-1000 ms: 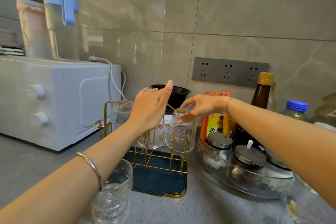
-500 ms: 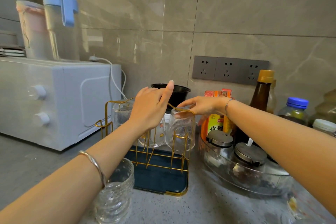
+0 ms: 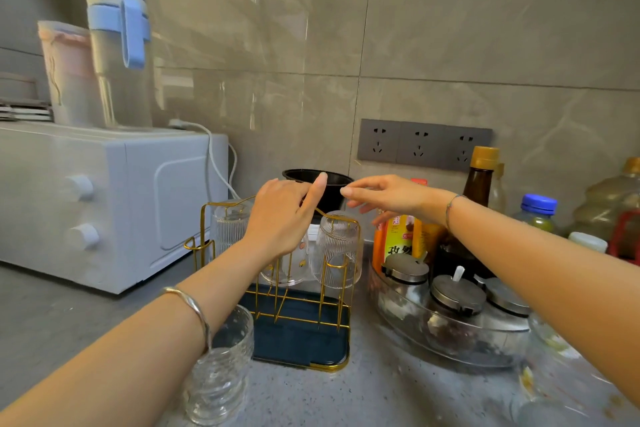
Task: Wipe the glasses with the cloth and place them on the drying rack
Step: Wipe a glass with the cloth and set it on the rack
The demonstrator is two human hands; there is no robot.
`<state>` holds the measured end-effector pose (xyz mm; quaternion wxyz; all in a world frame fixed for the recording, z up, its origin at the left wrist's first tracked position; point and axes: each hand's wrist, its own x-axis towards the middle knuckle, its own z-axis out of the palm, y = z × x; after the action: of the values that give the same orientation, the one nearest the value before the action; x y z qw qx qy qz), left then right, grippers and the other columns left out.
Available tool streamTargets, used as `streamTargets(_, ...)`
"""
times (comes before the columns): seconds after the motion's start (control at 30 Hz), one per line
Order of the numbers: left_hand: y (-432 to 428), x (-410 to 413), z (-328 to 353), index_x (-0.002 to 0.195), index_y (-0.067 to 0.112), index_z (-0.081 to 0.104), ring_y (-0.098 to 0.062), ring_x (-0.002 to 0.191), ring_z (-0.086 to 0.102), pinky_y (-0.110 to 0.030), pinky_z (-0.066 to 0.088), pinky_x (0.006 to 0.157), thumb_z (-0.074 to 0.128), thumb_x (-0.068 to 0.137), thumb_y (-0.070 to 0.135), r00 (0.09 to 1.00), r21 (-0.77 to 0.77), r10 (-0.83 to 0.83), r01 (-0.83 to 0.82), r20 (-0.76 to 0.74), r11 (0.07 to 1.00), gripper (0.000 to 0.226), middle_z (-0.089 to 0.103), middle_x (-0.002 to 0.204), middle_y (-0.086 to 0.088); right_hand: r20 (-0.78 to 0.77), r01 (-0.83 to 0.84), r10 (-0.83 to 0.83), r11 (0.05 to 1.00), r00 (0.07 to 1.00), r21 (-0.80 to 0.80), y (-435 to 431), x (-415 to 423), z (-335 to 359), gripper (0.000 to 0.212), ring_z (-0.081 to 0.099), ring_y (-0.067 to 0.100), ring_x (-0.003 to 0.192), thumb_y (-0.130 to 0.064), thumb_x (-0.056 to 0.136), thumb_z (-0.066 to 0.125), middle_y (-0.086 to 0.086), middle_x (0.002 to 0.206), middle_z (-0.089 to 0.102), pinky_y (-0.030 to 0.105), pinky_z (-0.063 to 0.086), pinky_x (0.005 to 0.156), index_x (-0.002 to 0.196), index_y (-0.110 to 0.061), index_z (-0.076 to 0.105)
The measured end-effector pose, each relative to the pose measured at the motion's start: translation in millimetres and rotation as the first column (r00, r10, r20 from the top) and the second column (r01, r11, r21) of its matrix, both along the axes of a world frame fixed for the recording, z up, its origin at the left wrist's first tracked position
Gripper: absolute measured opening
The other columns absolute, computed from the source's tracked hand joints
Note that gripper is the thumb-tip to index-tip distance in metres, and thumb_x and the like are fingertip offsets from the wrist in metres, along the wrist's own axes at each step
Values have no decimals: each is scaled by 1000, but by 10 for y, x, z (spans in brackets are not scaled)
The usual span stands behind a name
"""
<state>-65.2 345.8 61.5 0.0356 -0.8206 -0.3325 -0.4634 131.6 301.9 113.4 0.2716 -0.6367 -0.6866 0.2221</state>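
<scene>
A gold wire drying rack (image 3: 302,317) with a dark blue tray stands mid-counter. Three glasses hang upside down on it: a ribbed glass (image 3: 334,248) at the right, a printed glass (image 3: 289,265) in the middle and another ribbed glass (image 3: 227,229) at the back left. My left hand (image 3: 282,218) is on the rack's top wire, fingers curled over it, thumb raised. My right hand (image 3: 384,196) hovers just above the right ribbed glass with loose fingers, touching nothing. A clear wavy glass (image 3: 221,371) stands upright under my left forearm. No cloth is in view.
A white toaster oven (image 3: 104,204) carrying a blue-lidded bottle (image 3: 117,45) fills the left. A black bowl (image 3: 332,184) sits behind the rack. To the right is a clear round tray (image 3: 446,340) of lidded spice jars, with sauce bottles (image 3: 479,184) behind it.
My right hand has let go of the right ribbed glass and risen a little above it. The glass stays on the rack. My left hand has kept its place.
</scene>
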Motion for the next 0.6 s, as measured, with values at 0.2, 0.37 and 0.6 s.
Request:
streamTargets(0.2,-162,-27,54,67,26,51,-9,66,41,-46,40,95,27,102,44,998,-37,-53,52,-22,998,46,38,60,17,-39,24,-20,994,999,109,-482,-64,153,48,59,13,114,-52,87,58,-2,124,61,30,55,90,127,-26,56)
streamTargets(0.37,-540,-157,-58,112,17,66,-9,93,50,-38,40,98,18,92,63,992,-68,-103,98,-74,993,69,60,95,9,-77,11,-1,990,997,138,-977,-168,222,32,62,7,106,-46,90,58,-8,114,63,16,54,73,117,-28,59)
streamTargets(0.6,-1293,-450,-286,134,25,52,-5,125,45,-23,34,100,33,99,50,974,-244,-196,164,-116,956,47,54,135,9,-128,-38,51,994,990,101,-1635,-381,107,28,65,5,103,-41,91,60,-12,110,67,20,56,79,115,-28,64)
